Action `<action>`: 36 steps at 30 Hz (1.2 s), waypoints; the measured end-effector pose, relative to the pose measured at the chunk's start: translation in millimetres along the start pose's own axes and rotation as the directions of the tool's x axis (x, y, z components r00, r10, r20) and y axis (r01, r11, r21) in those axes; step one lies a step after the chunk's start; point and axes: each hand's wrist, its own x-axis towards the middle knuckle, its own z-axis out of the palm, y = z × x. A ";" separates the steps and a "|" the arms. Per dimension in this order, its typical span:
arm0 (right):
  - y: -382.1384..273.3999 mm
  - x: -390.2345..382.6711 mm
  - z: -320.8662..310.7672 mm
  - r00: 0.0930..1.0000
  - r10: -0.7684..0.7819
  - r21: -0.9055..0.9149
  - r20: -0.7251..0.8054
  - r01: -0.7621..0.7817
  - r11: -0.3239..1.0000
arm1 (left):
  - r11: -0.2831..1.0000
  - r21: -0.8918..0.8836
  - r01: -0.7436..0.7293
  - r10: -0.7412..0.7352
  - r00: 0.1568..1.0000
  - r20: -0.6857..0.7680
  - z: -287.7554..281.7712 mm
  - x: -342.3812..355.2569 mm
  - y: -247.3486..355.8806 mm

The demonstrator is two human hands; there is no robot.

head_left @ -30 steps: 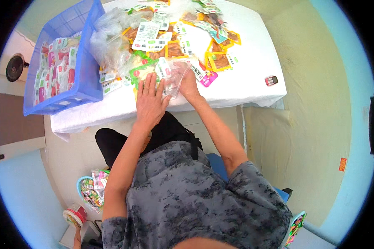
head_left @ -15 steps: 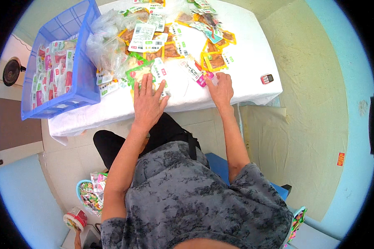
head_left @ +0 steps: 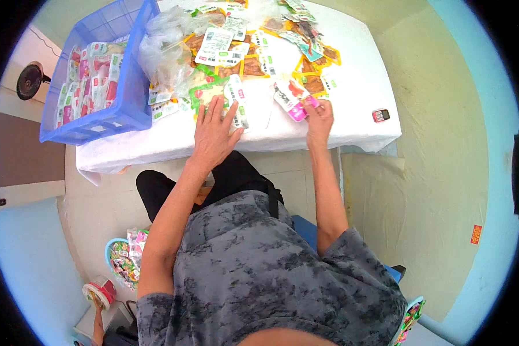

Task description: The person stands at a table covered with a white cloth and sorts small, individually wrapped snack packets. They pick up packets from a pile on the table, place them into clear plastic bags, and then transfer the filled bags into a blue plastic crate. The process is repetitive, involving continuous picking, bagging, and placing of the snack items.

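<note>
Right hand [head_left: 319,123] pinches the near, pink end of the pink packet [head_left: 291,97] between thumb and fingers, at the near side of the table [head_left: 352,104], left of the phone [head_left: 380,115] and just nearer than the yellow packets [head_left: 312,84]. Left hand [head_left: 213,131] lies palm down, fingers spread, its fingertips over the near part of the green packet [head_left: 206,92], to the right of the crate [head_left: 101,128]. Judged light and flat, bendable, with slick film likely to slide; best hold is a pinch on an end or corner, sparing the filled middle.
</note>
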 end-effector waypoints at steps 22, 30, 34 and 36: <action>-78.4 -44.6 -16.8 0.984 -0.087 -0.044 0.153 0.095 0.995 | 0.560 -0.746 0.359 -0.380 0.912 0.154 2.0 38.3 38.3; -65.5 -43.1 8.7 0.900 0.036 -0.133 0.434 0.024 0.991 | 0.861 -0.500 0.097 -0.211 0.961 -0.177 -23.9 33.6 58.2; -51.7 -25.1 20.6 0.826 0.132 -0.129 0.548 -0.073 0.989 | 0.913 -0.407 0.004 -0.097 0.973 -0.208 -29.5 37.3 73.4; -47.9 -19.3 28.8 0.720 0.222 -0.226 0.658 -0.091 0.970 | 0.930 -0.369 -0.010 -0.066 0.979 -0.192 -26.2 37.9 75.8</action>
